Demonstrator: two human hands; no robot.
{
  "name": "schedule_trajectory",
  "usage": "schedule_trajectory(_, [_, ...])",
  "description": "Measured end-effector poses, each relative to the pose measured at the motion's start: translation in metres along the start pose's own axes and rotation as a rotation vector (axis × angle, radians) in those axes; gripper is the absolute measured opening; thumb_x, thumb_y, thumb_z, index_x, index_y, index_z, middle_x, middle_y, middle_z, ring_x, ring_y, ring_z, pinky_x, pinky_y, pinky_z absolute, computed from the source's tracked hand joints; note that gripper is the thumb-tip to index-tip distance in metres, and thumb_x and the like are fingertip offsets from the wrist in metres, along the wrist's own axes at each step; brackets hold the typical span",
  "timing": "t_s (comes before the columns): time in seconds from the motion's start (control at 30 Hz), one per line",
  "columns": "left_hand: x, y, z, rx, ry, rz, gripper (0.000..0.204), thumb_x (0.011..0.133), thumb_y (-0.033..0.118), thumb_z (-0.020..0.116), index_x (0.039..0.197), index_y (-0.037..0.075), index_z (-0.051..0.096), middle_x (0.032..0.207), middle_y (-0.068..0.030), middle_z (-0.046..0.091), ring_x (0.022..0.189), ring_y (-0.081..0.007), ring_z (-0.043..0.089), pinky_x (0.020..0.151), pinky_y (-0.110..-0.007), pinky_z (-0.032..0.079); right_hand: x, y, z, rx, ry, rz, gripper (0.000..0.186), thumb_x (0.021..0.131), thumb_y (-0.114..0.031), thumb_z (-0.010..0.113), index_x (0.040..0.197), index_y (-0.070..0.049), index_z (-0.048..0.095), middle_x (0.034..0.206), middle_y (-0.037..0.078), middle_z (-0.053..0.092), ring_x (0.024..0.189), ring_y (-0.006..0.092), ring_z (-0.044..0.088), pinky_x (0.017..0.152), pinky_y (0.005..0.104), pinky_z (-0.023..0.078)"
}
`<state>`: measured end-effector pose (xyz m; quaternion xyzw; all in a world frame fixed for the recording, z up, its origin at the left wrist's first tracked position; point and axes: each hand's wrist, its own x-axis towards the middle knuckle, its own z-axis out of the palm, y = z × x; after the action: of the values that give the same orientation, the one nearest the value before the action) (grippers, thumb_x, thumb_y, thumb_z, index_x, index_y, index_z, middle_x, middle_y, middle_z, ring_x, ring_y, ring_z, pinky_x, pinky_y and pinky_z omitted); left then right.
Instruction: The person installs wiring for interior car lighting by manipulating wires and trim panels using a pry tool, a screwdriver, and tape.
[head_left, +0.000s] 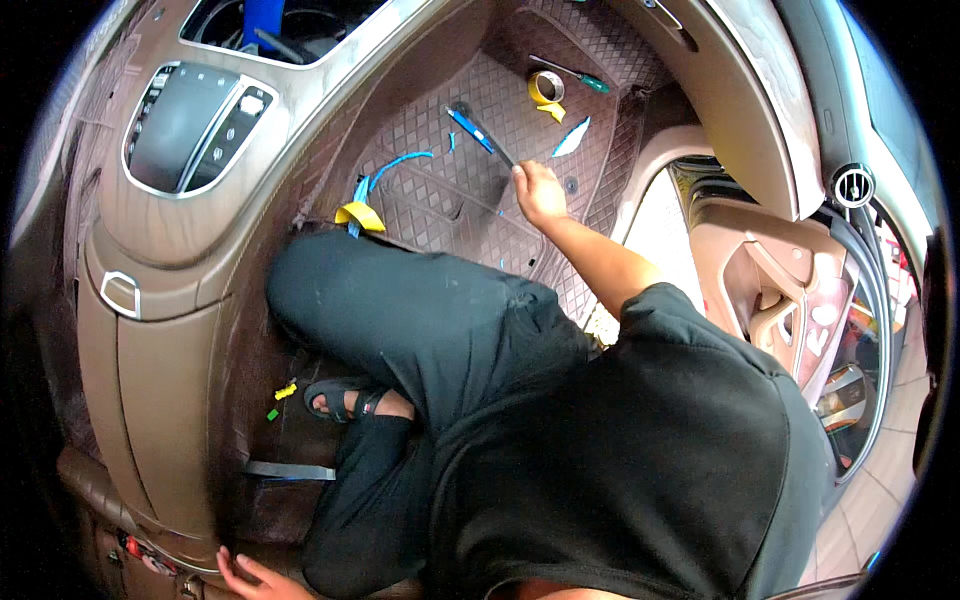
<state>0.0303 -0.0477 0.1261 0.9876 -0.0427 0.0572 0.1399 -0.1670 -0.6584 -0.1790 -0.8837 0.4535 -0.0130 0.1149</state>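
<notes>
My right hand (541, 193) reaches out over the quilted brown floor mat (425, 190) of a car's front footwell. Its fingers close on the dark end of a slim blue-and-black tool (476, 133), whose exact kind I cannot make out. A small blue scrap (452, 141) lies beside the tool's far part. At the lower left edge, my left hand (262, 580) is partly cut off by the picture's rim. Its fingers are apart and hold nothing visible, close to the rear end of the brown centre console (165, 400).
A yellow tape roll (546, 88), a green-handled screwdriver (585, 80) and a pale blue-white scrap (571, 138) lie on the mat. Blue strips (400, 160) and a yellow piece (360, 215) sit by my knee. The open door (770, 270) is at right, the dashboard (735, 100) above.
</notes>
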Motion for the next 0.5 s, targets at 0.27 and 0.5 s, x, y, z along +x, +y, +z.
schedule_trajectory(0.27, [0.119,0.117,0.061,0.269,-0.211,0.632,0.072,0.099,0.048,0.048,0.149,-0.002,0.034,0.156,-0.0268,0.03,0.146,-0.0449,0.026,0.118,-0.056,0.021,0.212,0.036,0.053,-0.59,-0.11,0.022,0.033,0.094,-0.027,0.052,0.116,-0.007,0.065,0.118,0.018,0.067,0.109,0.0336,0.067,0.088,0.0487,0.055])
schedule_trajectory(0.5, [0.146,0.108,0.092,0.329,-0.141,0.758,0.09,0.094,0.067,0.044,0.153,0.0,0.029,0.157,-0.0262,0.028,0.145,-0.0443,0.028,0.118,-0.054,0.022,0.336,0.106,0.052,-0.539,-0.276,0.221,0.043,0.09,-0.037,0.057,0.115,-0.004,0.068,0.114,0.017,0.069,0.104,0.0335,0.068,0.087,0.0449,0.055])
